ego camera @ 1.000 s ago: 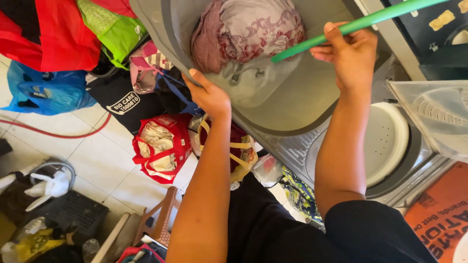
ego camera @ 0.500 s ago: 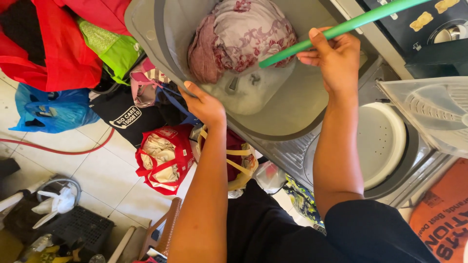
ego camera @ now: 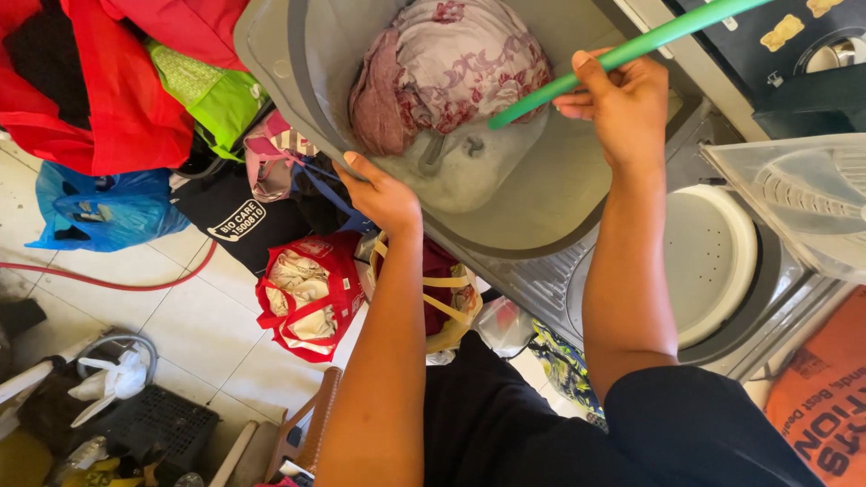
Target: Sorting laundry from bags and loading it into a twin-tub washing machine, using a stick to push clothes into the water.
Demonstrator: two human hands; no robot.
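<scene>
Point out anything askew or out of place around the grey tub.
The grey tub sits tilted on the washing machine, steadied by the left hand. Bags crowd the floor, with a red hose trailing across it.

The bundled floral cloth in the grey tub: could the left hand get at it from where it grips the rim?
Probably yes. The left hand sits on the tub's near rim, and the cloth lies uncovered just inside. Nothing lies between them; the green stick in the right hand crosses on the far side.
</scene>
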